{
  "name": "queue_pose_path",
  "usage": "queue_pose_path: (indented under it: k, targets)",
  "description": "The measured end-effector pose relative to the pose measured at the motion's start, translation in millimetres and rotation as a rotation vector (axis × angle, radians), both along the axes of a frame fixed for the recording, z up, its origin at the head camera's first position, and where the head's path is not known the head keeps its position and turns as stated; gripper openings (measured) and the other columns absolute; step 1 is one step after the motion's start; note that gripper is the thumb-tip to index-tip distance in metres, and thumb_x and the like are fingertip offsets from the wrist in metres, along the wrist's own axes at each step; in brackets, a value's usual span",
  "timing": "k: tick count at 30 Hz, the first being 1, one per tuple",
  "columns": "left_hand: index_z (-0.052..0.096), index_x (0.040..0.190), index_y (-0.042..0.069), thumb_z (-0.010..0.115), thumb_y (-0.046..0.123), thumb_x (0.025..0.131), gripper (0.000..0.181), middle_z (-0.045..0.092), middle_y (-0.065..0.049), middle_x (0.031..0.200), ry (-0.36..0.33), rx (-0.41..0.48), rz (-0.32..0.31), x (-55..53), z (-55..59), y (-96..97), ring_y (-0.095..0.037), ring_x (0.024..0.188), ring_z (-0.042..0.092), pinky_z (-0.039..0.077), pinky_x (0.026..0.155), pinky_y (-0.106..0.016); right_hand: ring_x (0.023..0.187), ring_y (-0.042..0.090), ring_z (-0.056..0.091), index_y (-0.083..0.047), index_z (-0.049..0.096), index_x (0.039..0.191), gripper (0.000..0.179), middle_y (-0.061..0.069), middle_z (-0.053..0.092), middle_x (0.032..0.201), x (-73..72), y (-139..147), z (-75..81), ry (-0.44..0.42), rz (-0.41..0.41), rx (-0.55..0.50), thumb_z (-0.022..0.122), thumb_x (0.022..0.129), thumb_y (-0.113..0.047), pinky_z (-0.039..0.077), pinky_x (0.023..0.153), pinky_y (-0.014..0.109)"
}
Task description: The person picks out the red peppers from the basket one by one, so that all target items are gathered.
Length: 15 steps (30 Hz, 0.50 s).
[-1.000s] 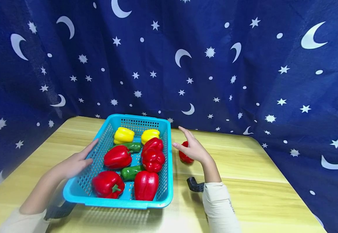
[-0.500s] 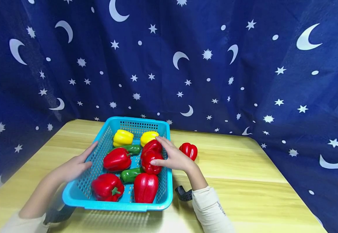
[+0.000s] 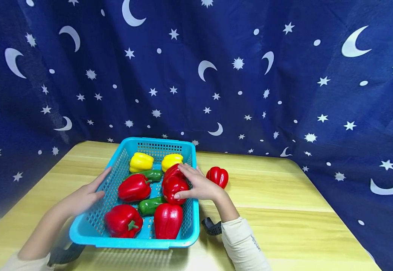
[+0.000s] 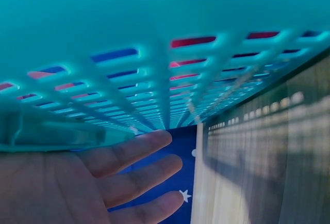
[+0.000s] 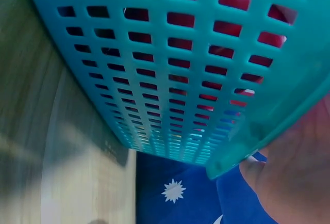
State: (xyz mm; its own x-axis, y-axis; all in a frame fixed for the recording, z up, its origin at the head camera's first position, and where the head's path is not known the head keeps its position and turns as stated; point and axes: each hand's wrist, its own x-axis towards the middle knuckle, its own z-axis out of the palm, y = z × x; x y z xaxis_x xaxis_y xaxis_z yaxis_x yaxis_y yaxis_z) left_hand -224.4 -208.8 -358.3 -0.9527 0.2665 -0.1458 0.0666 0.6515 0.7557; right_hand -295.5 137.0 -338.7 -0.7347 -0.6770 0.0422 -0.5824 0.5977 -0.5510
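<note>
A blue perforated plastic basket [image 3: 133, 242] stands on the table with several peppers inside. My left hand [image 3: 83, 199] lies along its left side, fingers straight; in the left wrist view the fingers [image 4: 139, 177] extend just below the rim. My right hand [image 3: 201, 186] reaches over the right rim. Its thumb and fingers spread over a lumpy red bell pepper [image 3: 173, 186] and the red pepper [image 3: 172, 172] behind it. In the right wrist view that hand shows at the rim, its fingertips hidden by the basket wall. Another red bell pepper [image 3: 217, 177] lies outside, beyond my right hand.
Two yellow bell peppers, one at left [image 3: 141, 162], fill the basket's far end. Red bell peppers [image 3: 123, 221] and green peppers [image 3: 150, 205] lie nearer. A dark blue curtain [image 3: 183, 67] with moons and stars rises behind the wooden table [image 3: 277, 210].
My right hand has moved left from beside the outside red bell pepper, over the basket rim, onto the red peppers inside. My left hand stays at the basket's left side.
</note>
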Motion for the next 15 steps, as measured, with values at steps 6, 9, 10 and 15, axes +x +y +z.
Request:
queue_pose_path:
  k: [6, 9, 10, 15]
  targets:
    - [-0.007, 0.147, 0.016, 0.038, 0.009, 0.091, 0.071, 0.009, -0.038, 0.143, -0.026, 0.012, 0.010, 2.4, -3.3, 1.3, -0.059, 0.111, 0.042, 0.054, 0.069, -0.052, 0.140, 0.028, 0.015, -0.006, 0.029, 0.143, 0.084, 0.010, 0.029, 0.148, 5.0, -1.6, 0.0, -0.009, -0.017, 0.030, 0.069, 0.075, -0.036, 0.004, 0.115, 0.049]
    - [-0.006, 0.147, 0.014, 0.038, 0.007, 0.091, 0.072, 0.011, -0.039, 0.141, -0.017, 0.009, 0.006, 3.0, -3.2, 1.8, -0.058, 0.108, 0.045, 0.054, 0.068, -0.051, 0.140, 0.028, 0.015, -0.005, 0.029, 0.142, 0.085, 0.010, 0.029, 0.148, 5.6, -2.2, -1.9, -0.009, -0.020, 0.034, 0.070, 0.075, -0.036, 0.005, 0.114, 0.050]
    - [-0.005, 0.147, 0.014, 0.038, 0.007, 0.091, 0.071, 0.012, -0.039, 0.141, -0.013, 0.009, 0.006, 2.9, -2.5, 1.8, -0.057, 0.107, 0.046, 0.054, 0.068, -0.051, 0.140, 0.028, 0.015, -0.005, 0.029, 0.143, 0.085, 0.010, 0.029, 0.148, 5.3, -2.7, -2.1, -0.008, -0.021, 0.036, 0.070, 0.075, -0.036, 0.005, 0.114, 0.050]
    - [-0.004, 0.147, 0.010, 0.039, 0.007, 0.090, 0.071, 0.016, -0.040, 0.140, 0.035, -0.020, -0.006, 1.2, 3.4, 2.3, -0.056, 0.105, 0.048, 0.053, 0.069, -0.053, 0.140, 0.028, 0.013, -0.005, 0.031, 0.142, 0.081, 0.009, 0.026, 0.150, 3.0, -4.9, 1.9, 0.015, -0.011, 0.080, 0.068, 0.076, -0.038, 0.004, 0.114, 0.050]
